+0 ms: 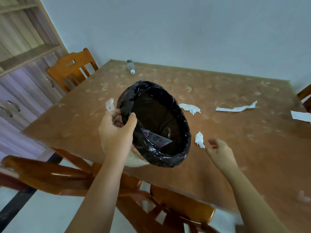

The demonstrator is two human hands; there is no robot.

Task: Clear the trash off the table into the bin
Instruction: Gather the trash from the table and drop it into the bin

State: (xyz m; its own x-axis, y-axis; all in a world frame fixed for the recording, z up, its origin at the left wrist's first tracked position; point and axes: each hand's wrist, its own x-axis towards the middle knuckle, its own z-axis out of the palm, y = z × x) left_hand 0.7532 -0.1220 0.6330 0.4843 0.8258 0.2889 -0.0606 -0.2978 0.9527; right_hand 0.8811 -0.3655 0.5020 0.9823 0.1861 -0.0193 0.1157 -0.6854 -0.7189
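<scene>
My left hand [116,132] grips the near-left rim of a bin [182,148] lined with a black plastic bag, held tilted above the table's front edge. A purple and white wrapper [156,137] lies inside it. My right hand [218,151] hovers open over the table, fingers spread, just right of a small crumpled white tissue [199,139]. More white paper lies on the brown table [235,148]: a tissue [190,108] right of the bin, a long strip [235,108], a sheet [301,116] at the right edge, and a piece [109,104] left of the bin. A plastic bottle [130,66] lies at the far side.
Wooden chairs stand at the table's left [72,68], at the near side below my arms [168,207], and at the far right [305,96]. A cabinet with shelves and drawers [20,64] fills the left wall. A pale wall runs behind the table.
</scene>
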